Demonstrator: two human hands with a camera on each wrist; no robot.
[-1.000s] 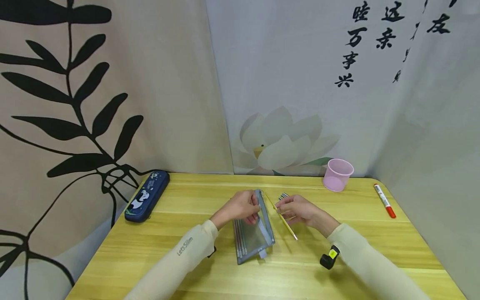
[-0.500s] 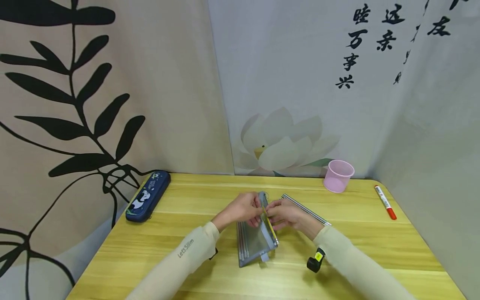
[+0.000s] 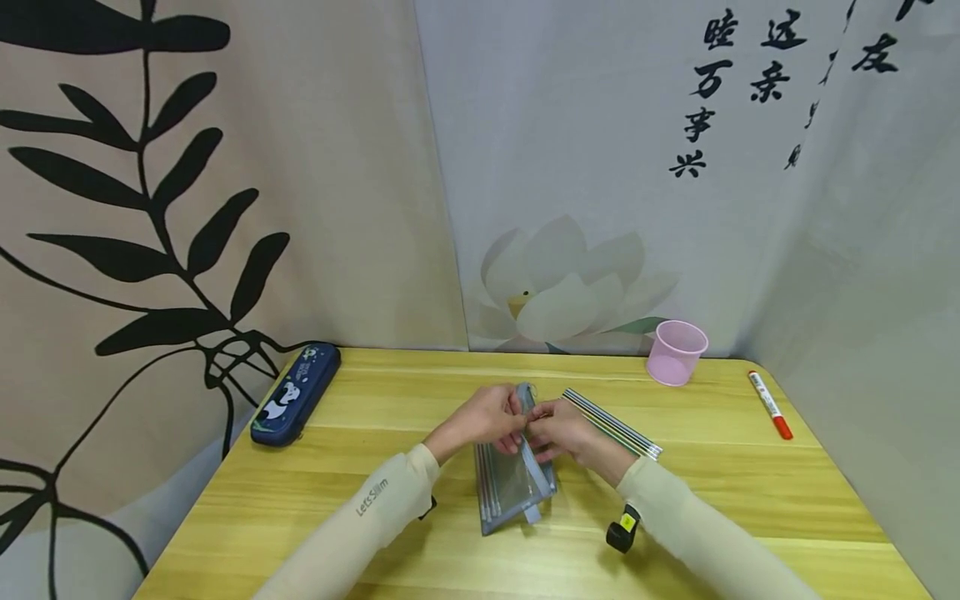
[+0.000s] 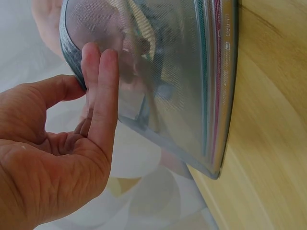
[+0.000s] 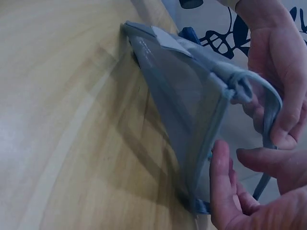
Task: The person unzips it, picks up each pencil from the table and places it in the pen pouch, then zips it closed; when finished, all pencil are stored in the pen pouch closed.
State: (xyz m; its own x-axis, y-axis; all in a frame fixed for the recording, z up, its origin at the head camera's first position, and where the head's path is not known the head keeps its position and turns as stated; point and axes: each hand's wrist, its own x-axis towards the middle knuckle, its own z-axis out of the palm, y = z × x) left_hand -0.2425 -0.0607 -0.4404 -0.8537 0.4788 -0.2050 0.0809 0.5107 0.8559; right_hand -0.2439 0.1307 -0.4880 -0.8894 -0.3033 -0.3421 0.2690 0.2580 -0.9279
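A grey-blue mesh zip pencil pouch point(image 3: 517, 483) stands tilted on the table, its mouth held apart. Several striped pencils point(image 4: 216, 86) lie along its lower side. Through the mesh, a brownish stick point(image 4: 152, 108) also shows inside. My left hand point(image 3: 487, 417) pinches one edge of the opening between thumb and forefinger, the other fingers lying along the mesh. At the mouth is my right hand point(image 3: 566, 433), fingertips point(image 5: 219, 155) right by the opposite rim and thumb a little apart from them. Between those fingertips no pencil shows.
More pencils point(image 3: 618, 425) lie beside my right wrist. A pink cup point(image 3: 677, 354) stands at the back right, near a white and red marker point(image 3: 770, 404). The dark blue pencil case point(image 3: 296, 393) lies at the left table edge. Printed curtains point(image 3: 360, 208) hang behind.
My right hand has moved left to the pouch with a yellow pencil, which has gone from sight at the pouch mouth. The left hand keeps its hold on the rim.
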